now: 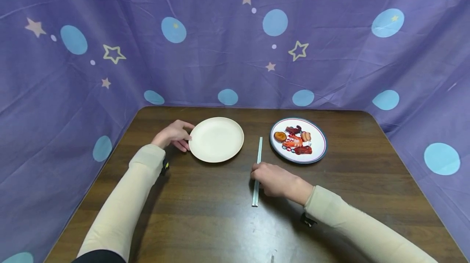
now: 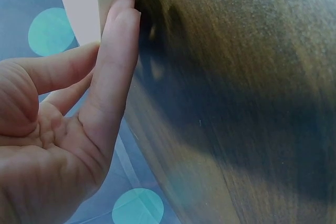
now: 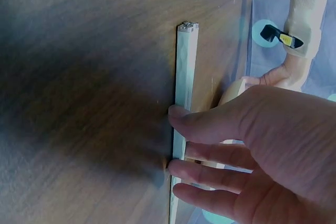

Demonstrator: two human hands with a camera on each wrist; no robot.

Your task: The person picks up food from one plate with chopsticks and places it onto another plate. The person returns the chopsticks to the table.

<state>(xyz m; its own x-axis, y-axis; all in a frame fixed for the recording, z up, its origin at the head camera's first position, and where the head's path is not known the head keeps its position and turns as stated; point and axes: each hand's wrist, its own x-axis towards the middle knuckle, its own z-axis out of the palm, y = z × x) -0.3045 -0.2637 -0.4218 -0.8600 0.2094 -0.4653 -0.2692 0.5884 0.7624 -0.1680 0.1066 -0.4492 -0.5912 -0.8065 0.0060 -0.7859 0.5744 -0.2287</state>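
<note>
My left hand (image 1: 175,135) is at the left rim of a plain cream plate (image 1: 216,139). In the left wrist view its thumb and fingers (image 2: 113,72) pinch the edge of the plate (image 2: 84,3). To the right, my right hand (image 1: 275,179) holds a pair of pale green chopsticks (image 1: 256,193) around their middle. The right wrist view has the thumb and fingertips (image 3: 181,113) on the chopsticks (image 3: 185,72), which lie along the tabletop or just over it; I cannot tell which. The hand hides their middle part.
A white plate with a blue rim (image 1: 318,152) stands at the back right, bearing several food pieces or pictures of food (image 1: 293,141); I cannot tell which. The brown wooden table (image 1: 205,222) is bordered by a purple curtain (image 1: 220,67) with stars and blue dots.
</note>
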